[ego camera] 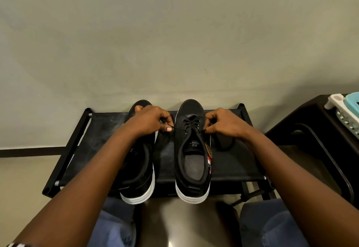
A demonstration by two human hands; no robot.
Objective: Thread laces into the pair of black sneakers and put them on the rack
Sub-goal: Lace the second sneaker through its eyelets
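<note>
Sneakers sit side by side on top of the black rack [229, 169], with their toes pointing to the wall [174, 33] and their white heels near the front edge. On the right sneaker [191, 171] a black lace [191, 125] goes back and forth across the holes near the toe. The left hand [150, 119] is curled over the front of the left sneaker [138, 178], and its thumb and fingers pinch one end of the lace just beside the right sneaker. The right hand [226, 123] is on the other side of that shoe, and its fingers are curled in tight and pinch the other end of the lace. The lace runs straight between the two hands. More lace hangs down from the right hand and lies in a loop on the rack. The left sneaker is partly hidden by the arm, so I cannot tell if it has a lace. Blue knees show at the bottom. A dark table [303, 130] stands to the right of the rack, with a white and blue thing [345, 109] on it.
</note>
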